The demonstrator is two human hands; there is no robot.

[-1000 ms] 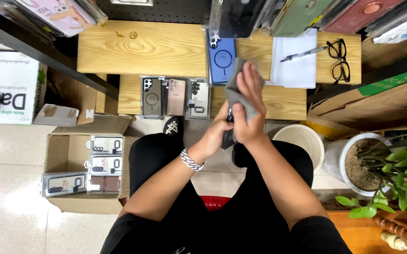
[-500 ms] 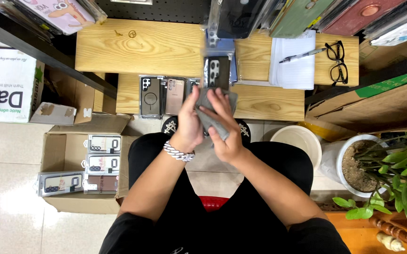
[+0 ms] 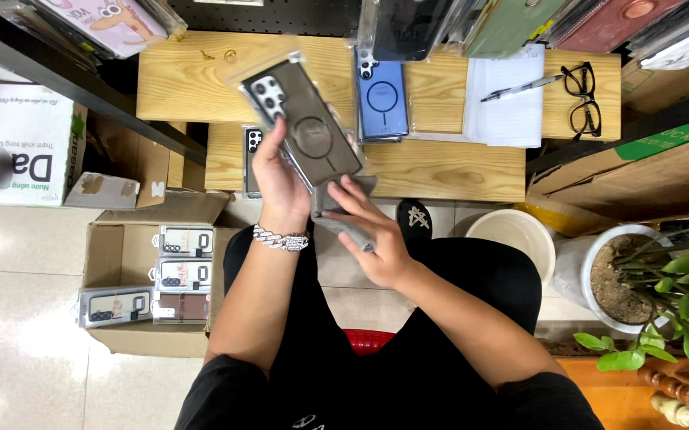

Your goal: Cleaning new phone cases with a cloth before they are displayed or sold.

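Observation:
My left hand (image 3: 277, 177) holds up a dark grey phone case (image 3: 303, 119) in a clear plastic sleeve, tilted, above the lower wooden shelf (image 3: 440, 171). A bracelet (image 3: 281, 237) circles that wrist. My right hand (image 3: 372, 235) grips a grey cloth (image 3: 344, 215) just below the case, touching its lower end. A blue phone case (image 3: 382, 99) lies on the upper wooden shelf (image 3: 185, 80) behind. Another packaged case (image 3: 251, 151) peeks out on the lower shelf behind my left hand.
An open cardboard box (image 3: 121, 255) with several packaged cases stands at the left on the floor. White paper (image 3: 511, 119) with a pen (image 3: 519, 87) and black glasses (image 3: 579, 99) lie at the right. A white bucket (image 3: 511, 235) and a potted plant (image 3: 647, 279) stand right of my legs.
Both hands moved left from the right side of the shelf. The left hand now lifts the dark case higher, and the right hand has dropped below it with the cloth.

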